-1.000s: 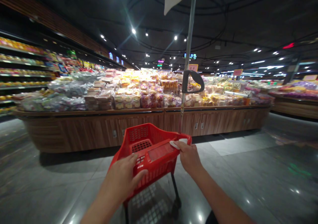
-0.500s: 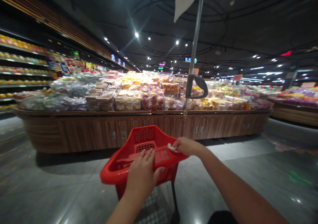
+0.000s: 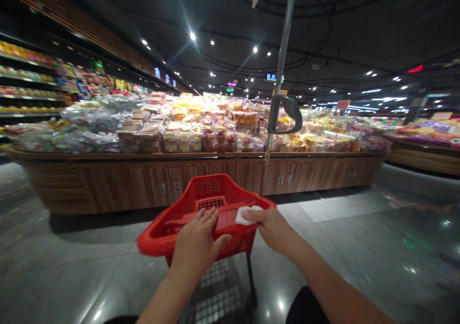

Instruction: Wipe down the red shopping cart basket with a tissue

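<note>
A red plastic shopping cart basket (image 3: pixel 212 194) stands in front of me on a dark frame. My left hand (image 3: pixel 197 245) rests on its near rim, fingers lying over the edge and thumb below it. My right hand (image 3: pixel 272 225) is at the basket's right corner, pinching a small white cloth (image 3: pixel 243 214) that lies on the red rim. A grey pole (image 3: pixel 279 79) with a dark loop handle (image 3: pixel 285 114) rises from the cart's right side, with a white flag at its top.
A long wooden display island (image 3: pixel 201 178) piled with bagged baked goods (image 3: pixel 201 127) crosses the view ahead. Shelves of packaged goods (image 3: pixel 32 82) line the left wall. Another wooden display (image 3: pixel 424 154) stands at the right. Glossy grey tiles (image 3: pixel 359 247) cover the floor.
My left hand moved from the basket's side onto its near rim. My right hand slid the white cloth a little along the right corner. The cart turned slightly.
</note>
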The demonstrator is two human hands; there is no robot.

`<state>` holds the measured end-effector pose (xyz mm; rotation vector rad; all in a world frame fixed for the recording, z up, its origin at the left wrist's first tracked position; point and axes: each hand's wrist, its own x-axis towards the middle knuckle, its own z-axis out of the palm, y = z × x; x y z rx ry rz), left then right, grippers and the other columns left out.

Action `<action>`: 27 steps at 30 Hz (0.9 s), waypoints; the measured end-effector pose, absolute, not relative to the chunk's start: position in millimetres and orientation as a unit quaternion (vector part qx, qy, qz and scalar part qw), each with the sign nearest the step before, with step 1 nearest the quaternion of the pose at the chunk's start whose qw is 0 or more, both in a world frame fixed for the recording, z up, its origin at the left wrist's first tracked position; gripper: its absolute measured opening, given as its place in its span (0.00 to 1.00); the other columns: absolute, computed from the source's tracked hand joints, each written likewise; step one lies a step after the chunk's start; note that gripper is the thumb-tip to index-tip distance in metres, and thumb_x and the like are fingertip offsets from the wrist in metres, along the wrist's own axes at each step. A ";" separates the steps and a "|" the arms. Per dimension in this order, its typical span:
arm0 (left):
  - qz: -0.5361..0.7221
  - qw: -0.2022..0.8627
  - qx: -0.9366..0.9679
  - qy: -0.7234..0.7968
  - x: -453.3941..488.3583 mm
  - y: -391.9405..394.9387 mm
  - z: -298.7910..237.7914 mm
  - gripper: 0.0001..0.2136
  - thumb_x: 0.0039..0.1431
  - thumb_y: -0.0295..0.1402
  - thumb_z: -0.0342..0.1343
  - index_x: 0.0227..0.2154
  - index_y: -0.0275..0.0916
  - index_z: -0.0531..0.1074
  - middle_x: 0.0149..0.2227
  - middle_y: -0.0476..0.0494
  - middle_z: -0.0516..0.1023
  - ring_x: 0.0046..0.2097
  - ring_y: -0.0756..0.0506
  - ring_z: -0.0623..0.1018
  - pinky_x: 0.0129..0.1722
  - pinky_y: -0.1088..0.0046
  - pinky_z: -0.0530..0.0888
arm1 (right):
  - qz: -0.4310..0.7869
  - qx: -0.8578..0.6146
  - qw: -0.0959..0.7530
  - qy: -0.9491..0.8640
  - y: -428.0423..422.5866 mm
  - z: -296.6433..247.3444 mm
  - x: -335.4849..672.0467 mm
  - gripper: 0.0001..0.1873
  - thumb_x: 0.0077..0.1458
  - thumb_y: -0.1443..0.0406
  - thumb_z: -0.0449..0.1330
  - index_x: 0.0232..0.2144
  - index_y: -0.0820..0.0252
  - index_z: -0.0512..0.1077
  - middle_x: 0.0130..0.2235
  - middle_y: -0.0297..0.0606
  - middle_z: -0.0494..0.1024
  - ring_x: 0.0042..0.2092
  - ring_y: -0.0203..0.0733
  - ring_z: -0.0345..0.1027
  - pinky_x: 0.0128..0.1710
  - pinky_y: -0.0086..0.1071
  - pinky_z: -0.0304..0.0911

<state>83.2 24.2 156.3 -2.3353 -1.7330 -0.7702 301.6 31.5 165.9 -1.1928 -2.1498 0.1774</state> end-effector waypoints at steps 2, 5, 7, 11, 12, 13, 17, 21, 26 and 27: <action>-0.253 0.067 -0.774 -0.576 82.5 24.9 156.1 0.28 0.49 0.43 0.58 0.53 0.36 0.68 0.56 0.39 0.69 0.60 0.36 0.64 0.57 0.57 0.64 | -0.013 -0.466 0.379 -0.800 17.7 137.8 295.6 0.27 0.50 0.76 0.50 0.49 0.54 0.72 0.50 0.41 0.75 0.51 0.45 0.69 0.46 0.37 0.62; -0.252 0.069 -0.780 -0.569 82.2 26.2 156.0 0.28 0.49 0.44 0.57 0.52 0.36 0.68 0.56 0.38 0.69 0.60 0.36 0.65 0.57 0.57 0.65 | -0.099 -0.467 0.417 -0.773 5.8 101.3 276.7 0.34 0.48 0.79 0.47 0.55 0.52 0.65 0.57 0.41 0.68 0.55 0.44 0.65 0.44 0.39 0.59; -0.253 0.073 -0.783 -0.564 81.5 27.2 156.2 0.27 0.50 0.42 0.57 0.52 0.37 0.68 0.56 0.39 0.70 0.60 0.36 0.65 0.57 0.57 0.65 | -0.133 -0.450 0.445 -0.763 3.3 87.0 262.4 0.33 0.48 0.79 0.46 0.55 0.52 0.66 0.57 0.40 0.67 0.55 0.42 0.66 0.43 0.38 0.57; -0.254 0.075 -0.782 -0.564 76.4 29.1 157.2 0.27 0.49 0.42 0.57 0.52 0.37 0.68 0.55 0.40 0.70 0.59 0.37 0.66 0.56 0.59 0.66 | -0.176 -0.397 0.484 -0.760 8.1 74.4 256.1 0.28 0.51 0.77 0.47 0.51 0.53 0.69 0.56 0.41 0.69 0.50 0.41 0.70 0.47 0.39 0.53; -0.253 0.072 -0.782 -0.564 74.6 29.3 157.4 0.27 0.49 0.43 0.57 0.52 0.37 0.68 0.55 0.40 0.70 0.60 0.38 0.65 0.56 0.59 0.66 | -0.184 -0.391 0.492 -0.756 10.5 71.7 261.9 0.27 0.52 0.77 0.47 0.50 0.52 0.69 0.55 0.40 0.70 0.49 0.40 0.71 0.48 0.39 0.51; -0.252 0.070 -0.783 -0.564 72.8 29.4 157.6 0.28 0.49 0.44 0.58 0.52 0.37 0.68 0.55 0.41 0.70 0.60 0.38 0.65 0.57 0.60 0.66 | -0.192 -0.388 0.502 -0.749 13.0 68.5 270.2 0.26 0.53 0.77 0.46 0.49 0.52 0.70 0.54 0.40 0.71 0.49 0.40 0.71 0.49 0.39 0.50; -0.247 0.070 -0.786 -0.563 69.0 29.1 157.9 0.27 0.50 0.45 0.57 0.52 0.38 0.68 0.56 0.43 0.70 0.60 0.39 0.65 0.58 0.61 0.65 | -0.208 -0.417 0.526 -0.712 19.6 55.5 303.0 0.24 0.56 0.77 0.45 0.49 0.56 0.69 0.55 0.45 0.70 0.52 0.41 0.68 0.52 0.41 0.48; -0.252 0.079 -0.787 -0.558 71.2 31.8 158.2 0.27 0.50 0.46 0.57 0.52 0.38 0.69 0.55 0.43 0.71 0.60 0.39 0.66 0.57 0.61 0.65 | -0.199 -0.427 0.525 -0.709 18.0 56.5 294.6 0.25 0.57 0.76 0.44 0.49 0.53 0.69 0.55 0.44 0.70 0.53 0.41 0.68 0.56 0.42 0.44; -0.245 0.078 -0.790 -0.557 68.3 38.4 158.0 0.28 0.49 0.47 0.57 0.52 0.39 0.69 0.56 0.44 0.70 0.60 0.39 0.65 0.58 0.62 0.65 | -0.183 -0.381 0.508 -0.750 18.3 70.4 280.9 0.22 0.55 0.75 0.47 0.45 0.52 0.72 0.54 0.40 0.72 0.50 0.39 0.70 0.58 0.42 0.41; -0.245 0.075 -0.791 -0.556 66.5 39.5 157.8 0.28 0.49 0.47 0.57 0.52 0.39 0.68 0.56 0.44 0.70 0.60 0.39 0.65 0.58 0.62 0.65 | -0.181 -0.380 0.513 -0.748 19.2 71.7 286.2 0.21 0.56 0.75 0.46 0.44 0.52 0.73 0.53 0.39 0.73 0.49 0.39 0.71 0.57 0.42 0.41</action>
